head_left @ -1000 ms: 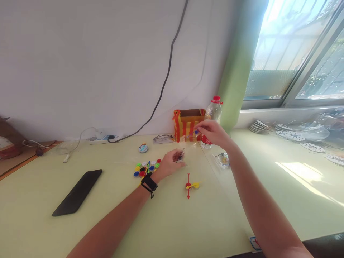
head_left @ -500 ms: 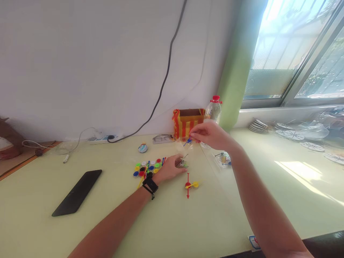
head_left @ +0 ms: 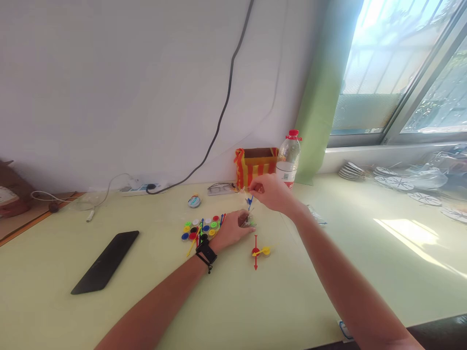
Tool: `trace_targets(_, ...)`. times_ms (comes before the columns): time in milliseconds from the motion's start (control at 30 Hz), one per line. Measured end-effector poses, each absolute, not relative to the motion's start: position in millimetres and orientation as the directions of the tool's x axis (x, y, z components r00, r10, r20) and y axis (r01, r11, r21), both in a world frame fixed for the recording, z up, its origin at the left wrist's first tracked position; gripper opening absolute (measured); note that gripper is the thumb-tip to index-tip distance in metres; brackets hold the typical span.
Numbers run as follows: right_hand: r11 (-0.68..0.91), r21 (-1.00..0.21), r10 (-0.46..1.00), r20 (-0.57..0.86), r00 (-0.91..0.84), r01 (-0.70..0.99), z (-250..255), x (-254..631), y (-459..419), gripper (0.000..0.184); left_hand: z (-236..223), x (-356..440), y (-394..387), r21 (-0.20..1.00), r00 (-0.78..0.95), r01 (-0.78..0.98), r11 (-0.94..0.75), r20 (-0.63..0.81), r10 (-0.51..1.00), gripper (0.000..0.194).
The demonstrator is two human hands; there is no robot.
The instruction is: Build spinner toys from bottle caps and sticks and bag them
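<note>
My right hand (head_left: 268, 192) pinches a blue plastic arrow spinner (head_left: 249, 201), which hangs above my left hand. My left hand (head_left: 233, 227), with a black watch on its wrist, curls around what looks like a small clear plastic bag (head_left: 251, 221) showing a bit of green. Part of that bag is hidden by my fingers. Just in front of it, a red arrow spinner (head_left: 256, 262) and a yellow arrow spinner (head_left: 267, 251) lie crossed on the table. Left of my left hand are several coloured round pieces (head_left: 186, 236) and loose arrows (head_left: 190, 247).
A black phone-like slab (head_left: 105, 262) lies at left. Along the wall stand a striped box (head_left: 255, 170) and a red-capped bottle (head_left: 288, 165), with glasses (head_left: 221, 188) and a small round tin (head_left: 194, 201) nearby. Several printed discs (head_left: 396, 182) rest at right.
My right hand has moved left and slightly down, bringing the blue arrow spinner close above my left hand. My left hand has stayed almost in place.
</note>
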State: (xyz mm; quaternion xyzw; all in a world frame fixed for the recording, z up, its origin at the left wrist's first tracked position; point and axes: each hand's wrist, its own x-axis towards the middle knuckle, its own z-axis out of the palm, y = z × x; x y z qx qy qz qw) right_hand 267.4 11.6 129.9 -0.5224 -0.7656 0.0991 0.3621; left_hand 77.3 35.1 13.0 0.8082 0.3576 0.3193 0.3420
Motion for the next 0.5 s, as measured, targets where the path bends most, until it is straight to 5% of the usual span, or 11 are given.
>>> trace_targets(133,0.433,-0.618,0.899,0.350,-0.263,0.657,120.6,263.0,18.1,0.008,11.4,76.7,37.5,0.768,0.483,0.423,-0.481,0.259,0.837,0.034)
trace_targets(367,0.334,-0.387,0.936,0.246,-0.253,0.860,126.0,266.2,11.4,0.017,12.7,78.4,35.3,0.779,0.486,0.396,-0.487,0.272,0.831,0.034)
trace_targets(500,0.343,-0.579,0.934,0.124,-0.336,0.740,132.8,268.9,3.7,0.048,13.6,79.4,34.4,0.769,0.459,0.407,-0.493,0.294,0.838,0.027)
